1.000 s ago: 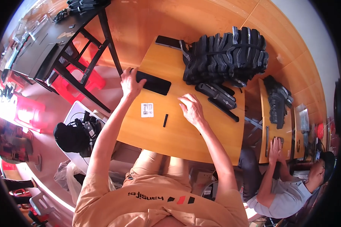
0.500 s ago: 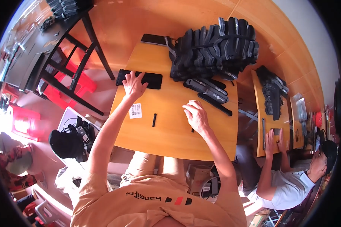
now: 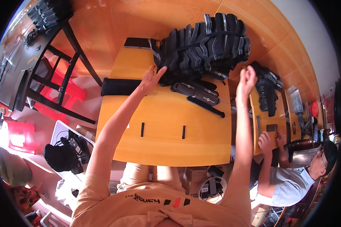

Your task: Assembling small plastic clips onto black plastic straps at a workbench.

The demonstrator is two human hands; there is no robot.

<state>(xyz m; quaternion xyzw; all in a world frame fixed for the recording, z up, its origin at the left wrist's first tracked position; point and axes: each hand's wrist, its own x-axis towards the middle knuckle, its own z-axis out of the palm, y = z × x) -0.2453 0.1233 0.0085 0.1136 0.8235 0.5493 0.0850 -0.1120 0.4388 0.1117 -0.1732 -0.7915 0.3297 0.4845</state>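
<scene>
On the counter point(image 3: 170, 149), the strapped dark bundle point(image 3: 204, 45) lies far, long axis left to right. The left grip point(image 3: 151, 80), nearer, spreads by its near-left edge, seemingly empty; the right grip point(image 3: 247, 82), half-curled, seemingly empty, hangs to its right.

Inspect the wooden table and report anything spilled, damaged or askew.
Nothing looks spilled or visibly damaged on the orange wooden table. Slightly askew: the flat grey oblong bundle and long thin black strip lie slanted in front of the strapped black stack, out of line with the table's edges.
</scene>
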